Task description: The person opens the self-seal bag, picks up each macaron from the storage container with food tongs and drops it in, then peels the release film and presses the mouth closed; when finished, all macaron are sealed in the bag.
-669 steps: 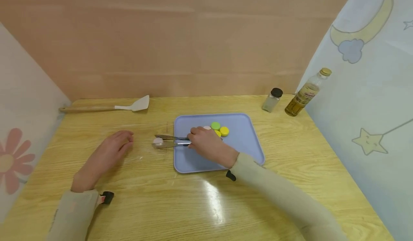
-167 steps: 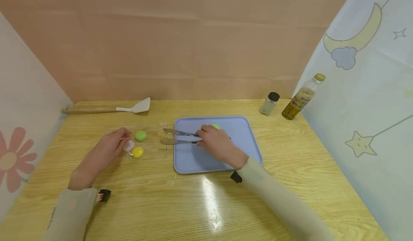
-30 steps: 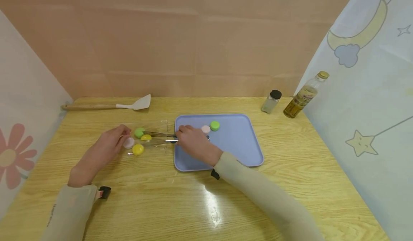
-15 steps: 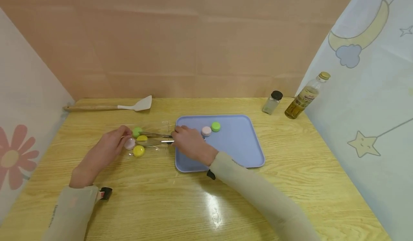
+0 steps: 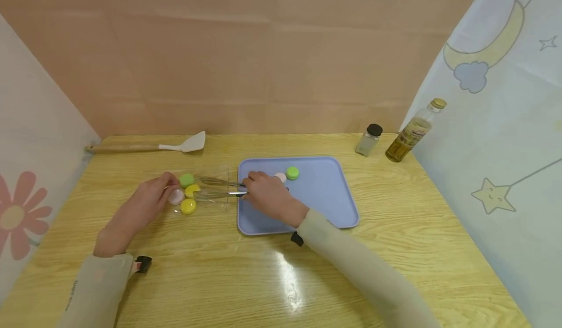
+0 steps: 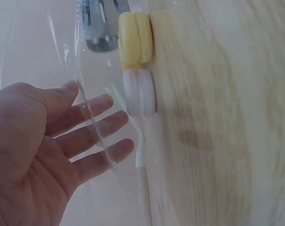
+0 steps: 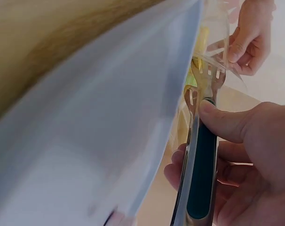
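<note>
In the head view my left hand [image 5: 151, 194] pinches the edge of a clear plastic bag [image 5: 215, 172], which lies at the left of the tray. Several macarons show in or under the plastic: a green macaron [image 5: 186, 180], a pale pink macaron [image 5: 176, 196], a yellow macaron [image 5: 188, 206] and another yellow macaron [image 5: 191, 190] beside the tong tips. My right hand [image 5: 270, 196] grips metal serving tongs [image 7: 202, 169] with dark green handle inlays, their jaws parted and pointing left. The blue tray [image 5: 325, 206] lies under that hand, bearing a green macaron [image 5: 292, 173] and a partly hidden pink macaron [image 5: 280, 177].
A white spatula [image 5: 193, 143] with a wooden handle lies at the back left. At the back right stand a small jar [image 5: 368, 141] with a black lid and a glass oil bottle [image 5: 408, 135]. Patterned sheets cover the side walls.
The tongs have shifted back slightly to the right from the yellow macaron, their jaws wider apart. Compared with several seconds ago, another yellow macaron lies among those at the left. The left hand stays put.
</note>
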### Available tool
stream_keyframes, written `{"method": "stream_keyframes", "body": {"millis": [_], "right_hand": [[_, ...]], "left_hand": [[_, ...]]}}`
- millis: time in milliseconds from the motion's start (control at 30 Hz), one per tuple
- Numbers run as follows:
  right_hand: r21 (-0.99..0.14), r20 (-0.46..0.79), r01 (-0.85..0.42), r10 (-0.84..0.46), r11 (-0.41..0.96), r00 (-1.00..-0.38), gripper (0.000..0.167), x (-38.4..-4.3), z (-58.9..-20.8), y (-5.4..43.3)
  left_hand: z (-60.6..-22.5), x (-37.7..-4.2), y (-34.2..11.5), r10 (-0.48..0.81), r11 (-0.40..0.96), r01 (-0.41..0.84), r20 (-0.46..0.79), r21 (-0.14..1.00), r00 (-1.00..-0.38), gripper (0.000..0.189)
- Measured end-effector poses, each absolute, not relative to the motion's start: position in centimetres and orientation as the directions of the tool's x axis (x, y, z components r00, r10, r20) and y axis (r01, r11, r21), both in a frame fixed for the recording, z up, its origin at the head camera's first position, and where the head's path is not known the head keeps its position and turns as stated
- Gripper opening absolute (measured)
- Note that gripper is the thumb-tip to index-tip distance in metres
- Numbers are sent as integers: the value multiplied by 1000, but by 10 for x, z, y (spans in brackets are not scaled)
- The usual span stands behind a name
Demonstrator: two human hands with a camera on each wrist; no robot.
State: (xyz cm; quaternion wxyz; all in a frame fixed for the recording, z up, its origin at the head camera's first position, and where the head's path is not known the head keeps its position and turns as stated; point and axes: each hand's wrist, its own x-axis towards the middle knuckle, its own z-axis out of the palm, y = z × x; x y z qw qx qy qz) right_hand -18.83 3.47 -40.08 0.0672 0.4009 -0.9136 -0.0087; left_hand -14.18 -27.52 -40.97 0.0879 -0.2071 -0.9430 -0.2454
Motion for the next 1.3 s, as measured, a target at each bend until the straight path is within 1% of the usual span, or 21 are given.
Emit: {"method": "stream_keyframes", "body": {"millis": [100,167,300,433,633,767,867,967,1300], "right_hand": [[78,140,-729,-731,681,-668,31,-188,-400,46],[48,154,-720,-718,692,-679,30,-187,-400,55],[-57,178,-686,-668,726,-722,29,-184,-397,76],[-104,222,-646,-615,756,-757,29,-180,-392,101],[-145,299,-602,-545,785,-783,28,-171,-382,140],[-148,351,-583,-509,799,-786,28,-161,-378,165],[-148,363,-565,-487,812,-794,29,-154,-379,183],[-166,361,-537,-456,827,-813,29,-147,-382,200],[-150,323,-442,-379,884,-867,32,-136,-399,239]], "left_hand": [[-409,-141,-275,348,796,434,269,422,-898,9],[-409,-142,-274,349,796,437,272,419,-897,9],[-408,-143,-273,346,798,431,266,422,-900,8],[-409,-144,-272,342,800,422,254,426,-905,7],[-409,-145,-272,358,796,449,281,406,-890,9],[-410,-145,-272,369,793,461,290,397,-883,10],[-411,-144,-272,370,795,460,285,396,-884,11],[-411,-144,-271,363,801,446,268,399,-893,10],[-417,-143,-272,357,802,431,247,413,-901,8]]}}
